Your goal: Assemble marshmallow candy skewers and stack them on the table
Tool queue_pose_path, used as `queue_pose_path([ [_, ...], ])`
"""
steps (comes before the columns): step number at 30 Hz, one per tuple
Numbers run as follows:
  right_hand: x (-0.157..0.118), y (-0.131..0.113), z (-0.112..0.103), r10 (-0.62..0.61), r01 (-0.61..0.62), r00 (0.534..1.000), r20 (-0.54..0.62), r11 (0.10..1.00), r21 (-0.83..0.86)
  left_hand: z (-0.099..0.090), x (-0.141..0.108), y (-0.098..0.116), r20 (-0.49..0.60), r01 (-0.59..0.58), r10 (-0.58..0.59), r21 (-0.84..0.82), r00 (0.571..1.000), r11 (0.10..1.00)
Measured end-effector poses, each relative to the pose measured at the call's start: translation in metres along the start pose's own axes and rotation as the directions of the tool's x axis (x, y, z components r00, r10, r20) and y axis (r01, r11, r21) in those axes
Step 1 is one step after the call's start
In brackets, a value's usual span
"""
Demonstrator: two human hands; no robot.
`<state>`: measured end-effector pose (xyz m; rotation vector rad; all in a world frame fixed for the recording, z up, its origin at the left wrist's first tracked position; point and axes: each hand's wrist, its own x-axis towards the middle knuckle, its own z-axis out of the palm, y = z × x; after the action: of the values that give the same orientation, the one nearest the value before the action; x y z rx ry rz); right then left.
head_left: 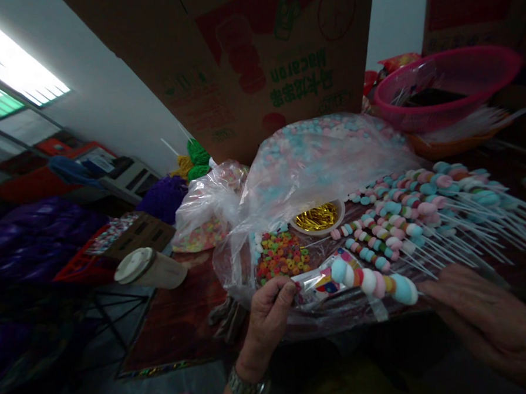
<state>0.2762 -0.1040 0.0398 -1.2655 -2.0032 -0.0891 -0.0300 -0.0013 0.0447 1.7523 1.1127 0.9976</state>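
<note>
The candy skewer (373, 282) lies across the lower centre of the frame, slightly right of the middle, held clear above the worktop (173, 325) with its sweets toward the left and its bare stick end toward the right. It looks very light; the pale blue, white and pink puffs are probably soft and easily dented, while the thin white stick seems stiff enough to carry them, so the bare stick is the safest place to take hold. The printed wrapper (326, 279) just behind it looks thin, slick and floppy, best taken by an edge. At lower centre, the left hand (271, 311) rises from the bottom edge with a watch (249, 389) at its wrist, thumb and forefinger pressed together on the wrapper's left end, the other fingers curled under. At lower right, the right hand (480, 312) reaches in from the right edge, back of the hand uppermost, its fingertips apparently pinching the stick just beyond the last blue puff; blur hides the exact contact. Beyond the hands lie coloured candy rings (281, 255), a bowl (343, 215) of gold strips and, toward the right, a pile of other skewers (426, 203).
</note>
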Motion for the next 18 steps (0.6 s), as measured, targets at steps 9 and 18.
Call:
queue_pose_path([
  [9,0.0,0.003,-0.01,-0.119,0.115,0.98,0.157,0.993,0.033,0.0,-0.001,-0.003,0.002,-0.041,0.042,0.153,0.999,0.987],
  [18,0.025,0.005,-0.031,-0.094,0.075,0.981,0.17,0.99,0.119,-0.009,-0.002,0.001,0.218,-0.269,0.223,0.209,0.95,0.94],
])
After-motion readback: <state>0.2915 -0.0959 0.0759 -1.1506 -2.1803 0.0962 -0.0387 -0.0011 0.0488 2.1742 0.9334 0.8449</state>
